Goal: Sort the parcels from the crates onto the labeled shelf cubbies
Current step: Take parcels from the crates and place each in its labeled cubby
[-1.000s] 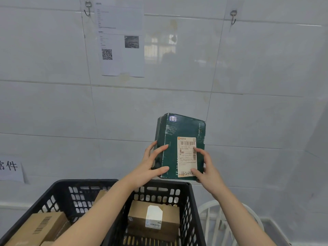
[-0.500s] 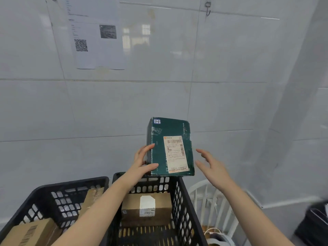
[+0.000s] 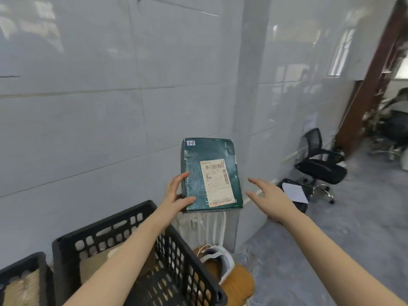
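Observation:
A dark green parcel [image 3: 198,184] with a white shipping label [image 3: 217,182] is held upright in front of the tiled wall. My left hand [image 3: 176,195] grips its lower left edge, thumb on the front face and fingers behind. Just to the right of the parcel, my right hand [image 3: 270,197] is open and apart from it, fingers spread. Below my left arm stands a black crate [image 3: 185,257] with a brown cardboard parcel [image 3: 97,266] inside. A second black crate [image 3: 24,279] at the bottom left holds another brown parcel. No shelf cubbies are in view.
A white chair with a tan cushion [image 3: 234,283] and a white device stands beside the crate. A black office chair [image 3: 320,164] and a black bin with paper [image 3: 293,193] stand at the right wall. A brown door frame [image 3: 373,85] opens at the far right onto grey floor.
My right hand has let go of the green parcel and moved off to the right. My view has swung right, bringing the office chair and doorway into sight.

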A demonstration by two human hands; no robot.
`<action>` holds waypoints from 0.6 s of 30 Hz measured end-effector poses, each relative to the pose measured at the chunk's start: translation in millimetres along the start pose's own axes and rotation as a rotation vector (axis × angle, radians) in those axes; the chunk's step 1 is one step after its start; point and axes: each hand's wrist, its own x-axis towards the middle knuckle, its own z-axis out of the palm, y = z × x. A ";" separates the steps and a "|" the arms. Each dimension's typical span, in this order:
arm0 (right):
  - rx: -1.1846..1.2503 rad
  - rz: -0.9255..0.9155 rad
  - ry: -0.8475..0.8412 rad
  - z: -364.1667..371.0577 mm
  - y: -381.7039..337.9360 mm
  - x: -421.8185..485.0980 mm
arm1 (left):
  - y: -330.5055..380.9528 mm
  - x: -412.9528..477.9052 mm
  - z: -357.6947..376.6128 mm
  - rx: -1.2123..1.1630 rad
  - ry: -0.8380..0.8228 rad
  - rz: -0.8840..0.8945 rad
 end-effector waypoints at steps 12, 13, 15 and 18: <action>0.182 0.377 0.197 -127.9 197.4 -49.8 | 21.3 150.3 271.4 -0.153 -0.439 0.085; 0.191 0.396 0.219 -140.1 218.1 -52.2 | 22.1 165.1 297.5 -0.169 -0.469 0.089; 0.208 0.434 0.261 -166.2 258.1 -55.3 | 28.0 193.5 349.9 -0.194 -0.528 0.104; 0.214 0.494 0.327 -205.3 317.4 -57.8 | 39.6 232.6 426.2 -0.209 -0.613 0.115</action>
